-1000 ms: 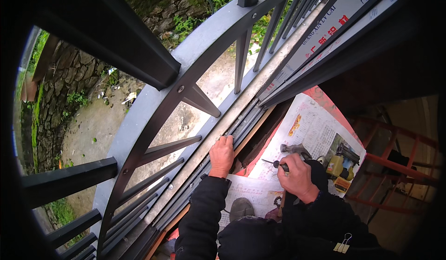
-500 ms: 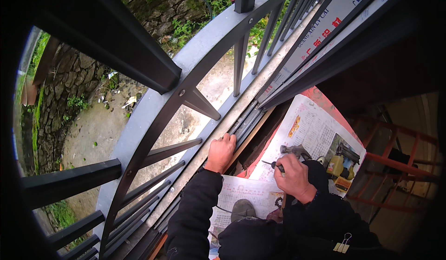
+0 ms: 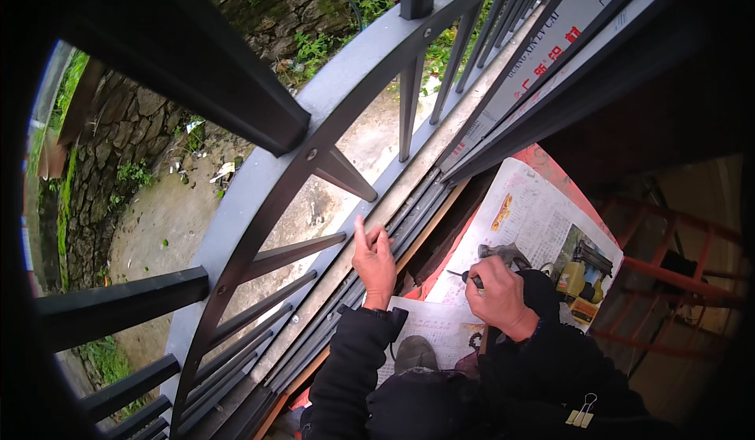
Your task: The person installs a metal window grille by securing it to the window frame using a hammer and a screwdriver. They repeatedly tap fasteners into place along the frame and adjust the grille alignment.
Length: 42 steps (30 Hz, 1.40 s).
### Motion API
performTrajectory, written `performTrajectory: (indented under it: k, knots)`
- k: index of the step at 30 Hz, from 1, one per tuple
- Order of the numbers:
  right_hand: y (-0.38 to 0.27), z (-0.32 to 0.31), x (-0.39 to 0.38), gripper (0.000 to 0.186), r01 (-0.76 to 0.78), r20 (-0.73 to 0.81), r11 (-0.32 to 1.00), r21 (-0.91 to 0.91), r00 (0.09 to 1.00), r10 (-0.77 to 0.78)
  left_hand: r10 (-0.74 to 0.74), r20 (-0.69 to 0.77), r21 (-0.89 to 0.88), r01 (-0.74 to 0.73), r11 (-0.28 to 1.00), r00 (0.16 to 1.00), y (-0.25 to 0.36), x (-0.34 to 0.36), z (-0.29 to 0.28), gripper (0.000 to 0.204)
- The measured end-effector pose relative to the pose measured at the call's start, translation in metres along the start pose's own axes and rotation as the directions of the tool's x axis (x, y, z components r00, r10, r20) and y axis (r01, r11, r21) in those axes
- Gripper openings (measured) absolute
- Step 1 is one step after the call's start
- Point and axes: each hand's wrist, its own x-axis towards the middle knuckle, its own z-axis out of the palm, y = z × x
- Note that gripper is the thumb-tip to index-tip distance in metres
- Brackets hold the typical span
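Left hand, previously curled down over the dark rails, now turned, its index finger extended and the others loosely bent; left sleeve displaced rightward since the preceding picture.

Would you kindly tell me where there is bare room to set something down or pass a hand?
The newspaper, between its top corner and the hammer, looks bare. A hand might pass between the two grille spokes nearest the left hand. It is crowded around the right hand, screwdriver and shoe.
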Motion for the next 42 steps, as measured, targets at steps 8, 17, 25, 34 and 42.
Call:
performTrajectory:
  k: [8,17,25,34,42]
  knots:
    - [0.004,-0.005,-0.002,0.019,-0.051,0.016,0.997,0.051,0.999,0.051,0.303,0.434,0.742,-0.527,0.415,0.849,-0.007,0.021,-0.012,0.026]
    - [0.005,-0.006,0.001,0.019,-0.055,0.017,0.997,0.053,0.998,0.054,0.148,0.633,0.757,-0.648,0.087,0.76,0.013,0.036,-0.01,0.013]
    - [0.006,-0.003,-0.001,0.017,-0.036,-0.003,0.999,0.028,0.999,0.036,0.061,0.77,0.637,-0.769,-0.052,0.635,0.019,0.05,-0.012,0.008]
    - [0.003,0.0,-0.001,0.015,-0.024,0.006,1.0,0.019,1.0,0.024,0.26,0.772,0.617,-0.782,-0.088,0.58,0.0,0.047,-0.022,0.007]
    - [0.001,-0.001,0.003,0.016,-0.036,0.006,0.999,0.015,0.999,0.036,0.341,0.753,0.622,-0.777,-0.092,0.563,-0.007,0.048,-0.021,0.016]
